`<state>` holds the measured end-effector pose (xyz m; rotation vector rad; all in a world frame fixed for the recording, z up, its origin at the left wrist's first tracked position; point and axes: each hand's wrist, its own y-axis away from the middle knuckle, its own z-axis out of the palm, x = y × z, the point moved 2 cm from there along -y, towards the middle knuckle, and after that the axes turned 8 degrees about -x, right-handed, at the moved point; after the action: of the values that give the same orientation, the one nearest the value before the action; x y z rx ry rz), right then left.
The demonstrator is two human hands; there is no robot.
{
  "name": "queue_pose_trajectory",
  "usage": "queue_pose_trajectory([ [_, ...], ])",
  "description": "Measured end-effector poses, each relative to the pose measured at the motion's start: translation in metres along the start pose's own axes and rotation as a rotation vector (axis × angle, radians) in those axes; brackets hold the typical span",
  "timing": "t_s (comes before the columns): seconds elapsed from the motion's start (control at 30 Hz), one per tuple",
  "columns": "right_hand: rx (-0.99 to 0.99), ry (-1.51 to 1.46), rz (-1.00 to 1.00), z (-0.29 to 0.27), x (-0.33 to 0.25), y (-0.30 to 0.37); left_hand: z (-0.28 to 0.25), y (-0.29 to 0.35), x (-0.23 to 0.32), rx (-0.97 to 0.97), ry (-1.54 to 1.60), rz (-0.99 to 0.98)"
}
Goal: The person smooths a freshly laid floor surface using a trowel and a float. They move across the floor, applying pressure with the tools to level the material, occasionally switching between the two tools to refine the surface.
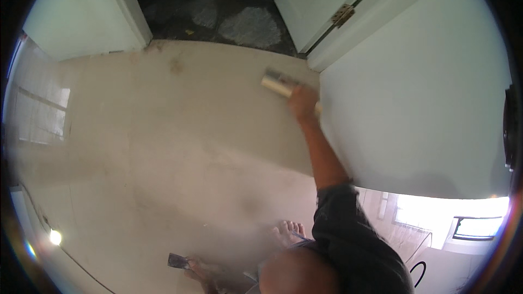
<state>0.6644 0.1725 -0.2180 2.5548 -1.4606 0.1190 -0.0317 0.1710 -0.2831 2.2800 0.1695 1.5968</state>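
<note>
right hand [303, 102]: fingers wrapped on wide brush [279, 83]
left hand [200, 270]: pinching scraper [177, 261]
nearby: white wall [414, 103], door hinge [342, 14]

I see my right hand [303, 102] gripping a wide brush [279, 83] just beside the white wall [414, 103]; my left hand [202, 269] holds a scraper [177, 261], well apart from that wall.

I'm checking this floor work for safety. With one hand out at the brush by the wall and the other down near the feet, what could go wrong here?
The right hand stretches far out to the brush near the door hinge, so the person may overbalance. The glossy floor could be slippery under the bare foot. The left hand holds a flat scraper close to that foot; a slip might nick it.
</note>
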Motion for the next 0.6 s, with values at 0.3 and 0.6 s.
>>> queue_pose_trajectory([
  [0.3, 0.28, -0.091, -0.274, 0.009, -0.044, 0.183, -0.004, -0.004, 0.002, 0.036, -0.03, 0.051],
  [0.6, 0.331, -0.163, -0.21, 0.01, -0.045, 0.169, 0.001, -0.009, 0.02, -0.032, 0.097, 0.094],
])
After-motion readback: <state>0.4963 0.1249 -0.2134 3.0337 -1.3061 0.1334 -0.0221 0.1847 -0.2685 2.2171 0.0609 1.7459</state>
